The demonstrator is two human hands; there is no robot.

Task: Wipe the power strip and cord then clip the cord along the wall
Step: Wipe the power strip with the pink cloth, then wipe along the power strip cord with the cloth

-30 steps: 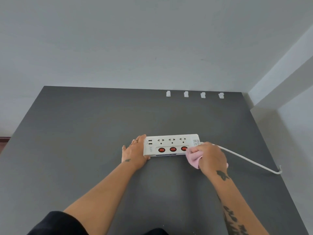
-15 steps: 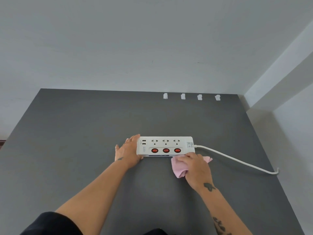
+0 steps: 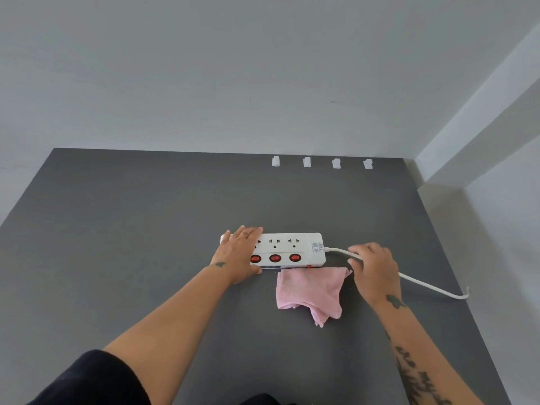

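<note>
While the big dark grey table [image 3: 146, 229] holds the long white plastic power strip with red switches [image 3: 292, 249] and the soft pink cloth [image 3: 309, 290] right beside it, no hand is on the cloth, so wiping looks stopped or done. The left hand [image 3: 238, 255] lies flat and open on the strip's left end, and the right hand [image 3: 374, 270] is open over the thin white cord [image 3: 423, 285]. The four little white clips [image 3: 306, 162] by the pale wall [image 3: 204, 83] hold nothing, so clipping is left.

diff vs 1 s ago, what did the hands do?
The right hand let go of the pink cloth, which now lies on the table in front of the power strip, and moved right, over the cord. The left hand slid from the strip's left end onto its top. The four clips stay empty.
</note>
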